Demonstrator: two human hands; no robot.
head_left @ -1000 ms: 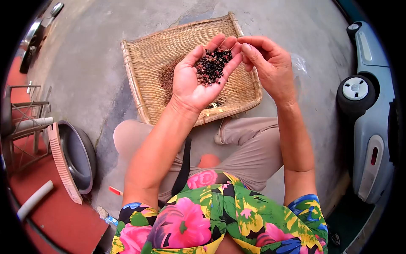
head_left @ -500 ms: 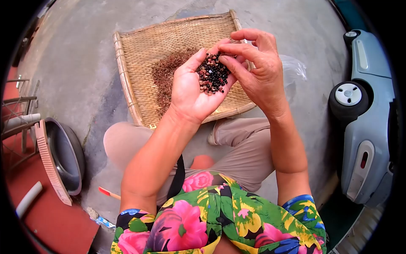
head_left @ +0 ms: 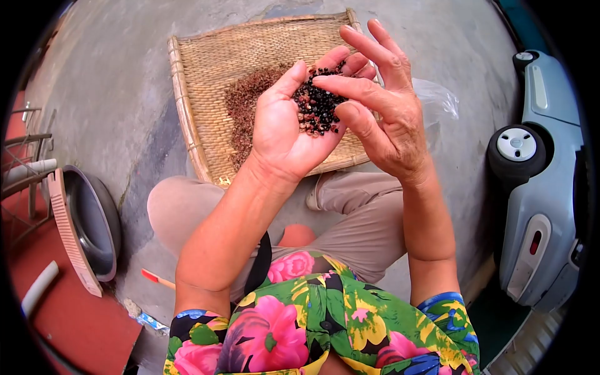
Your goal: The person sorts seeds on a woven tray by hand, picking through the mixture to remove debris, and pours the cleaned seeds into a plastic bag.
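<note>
My left hand (head_left: 281, 128) is cupped palm up over a woven bamboo tray, holding a heap of small shiny black seeds (head_left: 320, 107) mixed with reddish-brown husks. Just above the heap hovers my right hand (head_left: 387, 103), its fingers spread; the index fingertip and thumb are close to the seeds but apart from each other. Nothing shows between them. On the tray (head_left: 206, 69) beneath lies a pile of reddish-brown husks (head_left: 247, 103), partly hidden behind my left hand.
A clear plastic bag (head_left: 437, 100) lies right of the tray on the concrete floor. At the left stand a metal basin (head_left: 103, 219) and a ridged wooden washboard (head_left: 72, 231). A red-tipped stick (head_left: 156, 279) is beside my left arm. A pale blue toy car (head_left: 544, 187) is at the right.
My right hand has opened its fingers and shifted slightly right from a pinch at the heap. In my left palm, the seeds have spread toward the fingers.
</note>
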